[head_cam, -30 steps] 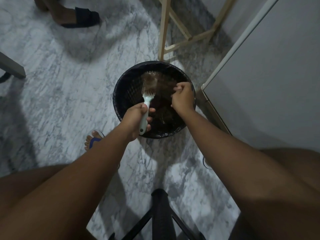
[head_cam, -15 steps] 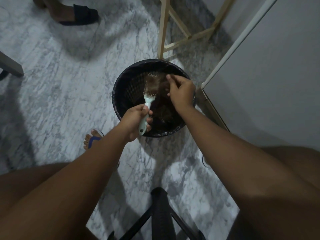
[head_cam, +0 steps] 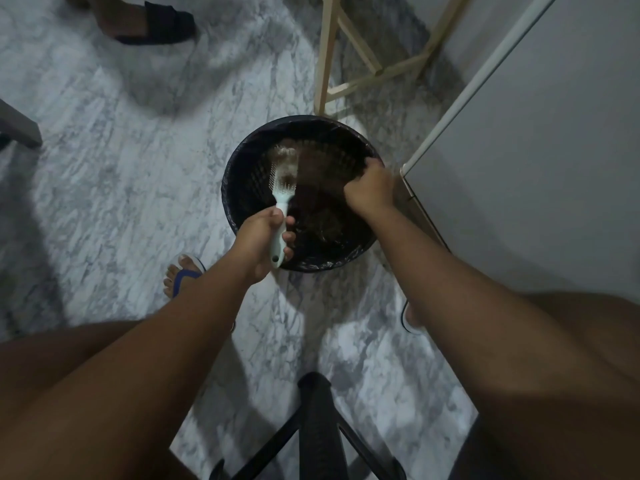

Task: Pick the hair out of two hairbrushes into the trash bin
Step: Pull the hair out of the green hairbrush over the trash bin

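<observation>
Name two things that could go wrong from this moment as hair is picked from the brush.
The right hand hovers at the trash bin rim, so released hair might drift onto the marble floor. The left hand grips only the hairbrush handle, so a hard tug could twist it loose.

The right hand is curled into a loose fist over the trash bin's far right rim, and whether any hair is pinched in it cannot be told. The left hand wraps the hairbrush handle, hiding its middle. The brush head is blurred, so bristles and caught hair merge. The bin's contents are a dark brown mass, too dim to tell apart. A sandalled foot and a wooden frame are cut off by the top edge.
</observation>
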`<action>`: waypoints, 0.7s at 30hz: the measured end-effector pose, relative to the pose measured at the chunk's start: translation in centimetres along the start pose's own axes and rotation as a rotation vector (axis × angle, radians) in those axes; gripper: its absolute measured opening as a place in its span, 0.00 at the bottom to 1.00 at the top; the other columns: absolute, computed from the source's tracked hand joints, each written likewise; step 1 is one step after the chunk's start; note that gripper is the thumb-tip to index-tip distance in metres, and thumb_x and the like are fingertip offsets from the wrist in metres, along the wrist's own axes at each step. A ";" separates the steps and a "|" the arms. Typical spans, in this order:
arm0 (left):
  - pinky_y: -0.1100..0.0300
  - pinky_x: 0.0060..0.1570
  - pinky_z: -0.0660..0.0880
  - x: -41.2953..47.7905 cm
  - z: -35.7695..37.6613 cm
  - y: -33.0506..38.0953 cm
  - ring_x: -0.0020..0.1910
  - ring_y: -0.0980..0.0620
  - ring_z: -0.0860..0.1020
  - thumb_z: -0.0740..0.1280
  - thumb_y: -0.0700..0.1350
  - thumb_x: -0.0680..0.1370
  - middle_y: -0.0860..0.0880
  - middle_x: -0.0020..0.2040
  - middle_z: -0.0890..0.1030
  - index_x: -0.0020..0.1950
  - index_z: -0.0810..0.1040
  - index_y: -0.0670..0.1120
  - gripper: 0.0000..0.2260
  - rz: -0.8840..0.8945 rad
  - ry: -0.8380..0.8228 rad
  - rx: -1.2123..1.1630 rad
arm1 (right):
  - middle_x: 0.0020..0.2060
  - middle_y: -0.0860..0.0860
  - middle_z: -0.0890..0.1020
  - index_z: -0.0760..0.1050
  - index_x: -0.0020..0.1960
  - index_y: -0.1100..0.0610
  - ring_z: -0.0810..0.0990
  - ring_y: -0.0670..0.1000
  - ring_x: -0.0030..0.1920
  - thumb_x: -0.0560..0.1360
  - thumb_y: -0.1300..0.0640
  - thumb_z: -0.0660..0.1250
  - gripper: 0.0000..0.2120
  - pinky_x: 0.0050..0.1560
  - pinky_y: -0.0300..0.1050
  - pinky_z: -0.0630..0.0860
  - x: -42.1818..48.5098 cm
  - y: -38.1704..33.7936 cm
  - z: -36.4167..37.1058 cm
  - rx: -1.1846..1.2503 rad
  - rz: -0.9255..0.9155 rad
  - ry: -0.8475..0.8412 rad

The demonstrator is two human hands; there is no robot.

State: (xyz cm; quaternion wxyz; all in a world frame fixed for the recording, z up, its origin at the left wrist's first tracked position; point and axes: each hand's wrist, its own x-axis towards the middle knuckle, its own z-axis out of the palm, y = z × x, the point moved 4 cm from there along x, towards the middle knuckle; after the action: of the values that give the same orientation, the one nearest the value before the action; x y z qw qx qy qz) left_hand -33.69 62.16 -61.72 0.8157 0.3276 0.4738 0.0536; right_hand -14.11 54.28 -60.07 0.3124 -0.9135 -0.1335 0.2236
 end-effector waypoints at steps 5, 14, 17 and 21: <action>0.60 0.28 0.67 0.0 -0.2 0.1 0.29 0.55 0.69 0.57 0.43 0.83 0.49 0.44 0.75 0.59 0.76 0.48 0.10 -0.006 -0.031 0.056 | 0.75 0.54 0.66 0.53 0.80 0.51 0.73 0.52 0.68 0.79 0.47 0.64 0.34 0.63 0.45 0.72 -1.3 -0.8 2.0 0.280 -0.107 -0.179; 0.59 0.29 0.71 -0.5 0.7 -0.1 0.33 0.53 0.72 0.57 0.43 0.84 0.47 0.49 0.79 0.59 0.77 0.45 0.10 -0.010 -0.092 0.127 | 0.46 0.50 0.87 0.85 0.53 0.58 0.84 0.43 0.46 0.75 0.53 0.73 0.11 0.55 0.43 0.80 -1.8 -2.4 1.8 0.335 -0.352 0.032; 0.61 0.27 0.69 -0.2 0.7 -0.4 0.30 0.54 0.70 0.56 0.43 0.84 0.48 0.45 0.76 0.58 0.76 0.42 0.10 -0.010 -0.076 0.121 | 0.44 0.50 0.87 0.86 0.50 0.59 0.83 0.42 0.45 0.75 0.55 0.72 0.09 0.51 0.33 0.78 -1.8 -2.8 0.9 0.353 -0.413 0.149; 0.62 0.26 0.68 0.3 -0.1 -0.8 0.28 0.56 0.69 0.56 0.44 0.85 0.49 0.43 0.75 0.60 0.75 0.43 0.10 -0.026 0.001 0.039 | 0.42 0.52 0.86 0.85 0.49 0.61 0.82 0.46 0.43 0.75 0.57 0.72 0.07 0.45 0.31 0.76 -1.5 -4.1 -1.5 0.465 -0.482 0.365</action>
State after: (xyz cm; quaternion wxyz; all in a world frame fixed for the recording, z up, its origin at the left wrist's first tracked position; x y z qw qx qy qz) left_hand -33.74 61.68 -62.48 0.8096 0.3372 0.4792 0.0341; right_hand -15.05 56.10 -55.91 0.5738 -0.7853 -0.2325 0.0015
